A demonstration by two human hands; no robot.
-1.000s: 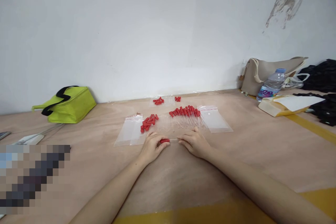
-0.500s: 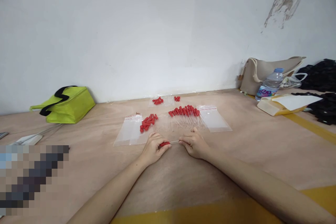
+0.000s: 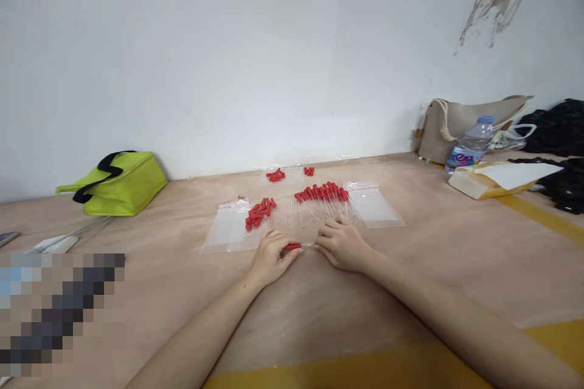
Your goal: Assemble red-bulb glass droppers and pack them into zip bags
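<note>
My left hand (image 3: 272, 255) is closed on a red rubber dropper bulb (image 3: 292, 247). A thin clear dropper tube (image 3: 308, 245) reaches from the bulb's end into my right hand (image 3: 340, 246), whose fingers pinch it. Behind my left hand lies a pile of loose red bulbs (image 3: 260, 213). Beside that pile is a row of bare clear tubes (image 3: 286, 213). Past my right hand, several droppers with red bulbs (image 3: 322, 192) on their tubes lie side by side, bulbs toward the wall.
Clear zip bags lie at left (image 3: 223, 228) and right (image 3: 376, 209). More red bulbs (image 3: 275, 175) rest near the wall. A lime bag (image 3: 125, 185) stands left. A water bottle (image 3: 472, 144), beige bag (image 3: 456, 127) and yellow-white packet (image 3: 502, 179) are at right.
Both hands have shifted slightly to the right in view. The visible tube between them is shorter, and more of the bulb shows past my left fingers.
</note>
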